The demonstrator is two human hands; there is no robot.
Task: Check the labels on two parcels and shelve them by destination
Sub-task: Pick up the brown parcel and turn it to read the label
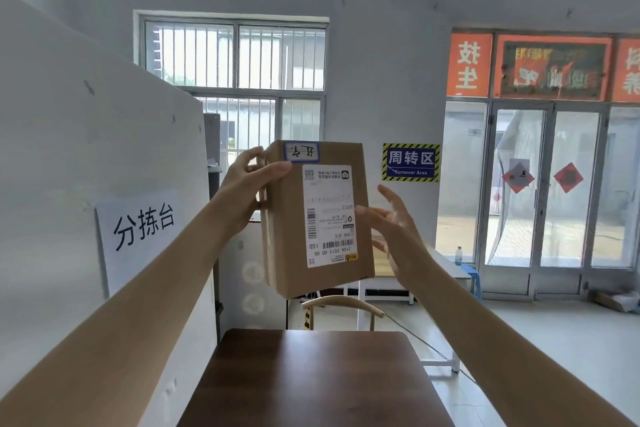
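Note:
A brown cardboard parcel (287,236) is held up in front of me at chest height, its labelled face turned my way. A white shipping label (330,215) with barcodes covers its right half, upside down. A small blue-edged handwritten sticker (301,151) sits at its top. My left hand (246,185) grips the parcel's upper left edge, thumb across the front. My right hand (393,222) hovers just right of the parcel with fingers spread; its fingertips are close to the label edge, and contact is unclear. No second parcel is in view.
A dark wooden table (311,381) lies below, with a chair back (341,305) behind it. A white partition (86,163) with a paper sign stands on the left. A "Turnover Area" sign (410,162) hangs on the far wall; glass doors (540,191) are at right.

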